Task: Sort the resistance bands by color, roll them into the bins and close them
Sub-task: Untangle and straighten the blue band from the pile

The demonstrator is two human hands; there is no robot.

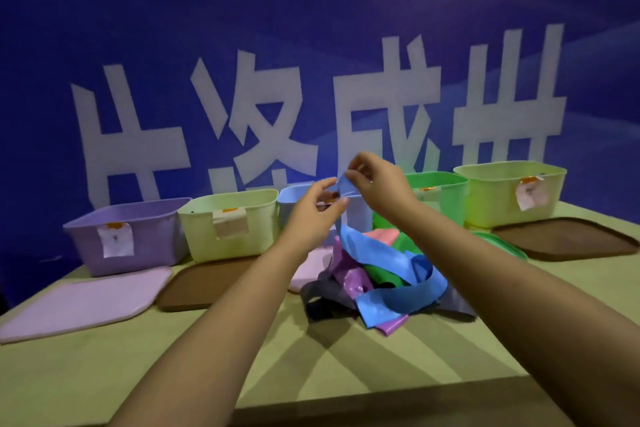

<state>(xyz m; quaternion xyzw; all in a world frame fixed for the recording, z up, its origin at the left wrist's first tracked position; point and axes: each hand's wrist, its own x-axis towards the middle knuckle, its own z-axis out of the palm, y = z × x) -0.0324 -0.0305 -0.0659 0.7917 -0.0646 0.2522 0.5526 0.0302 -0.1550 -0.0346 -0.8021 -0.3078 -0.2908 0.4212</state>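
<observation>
Both hands are up over the middle of the table point(104, 374), pinching the top end of a blue band point(381, 253). The left hand point(311, 210) grips it between thumb and curled fingers; the right hand point(375, 180) pinches the same end from the other side, just above. The band is a flat, glossy ribbon, mid-blue, hanging down from the fingers in a loose strip and then looping round on top of the pile point(363, 281) below. That heap is a tangle of purple, green, pink and grey bands, with the blue tail curling across its front.

Behind it stands a row of open bins along the back edge: a purple bin point(131, 236) at the far left, a yellow bin point(228, 222) next to it, a blue bin point(294, 204) partly hidden by the hands, a green bin point(440, 194), and another yellow-green one point(509, 191) at the right. Several carry small paper tags on their fronts. Lids lie flat on the table before them: a lilac lid point(83, 302), a brown lid point(207, 282), another brown one point(564, 239) at the right, and a green lid point(502, 244) just showing beside it.

The tabletop is pale yellowish-green, streaked with shadows. A deep blue wall point(311, 10) with large white characters fills the background.
</observation>
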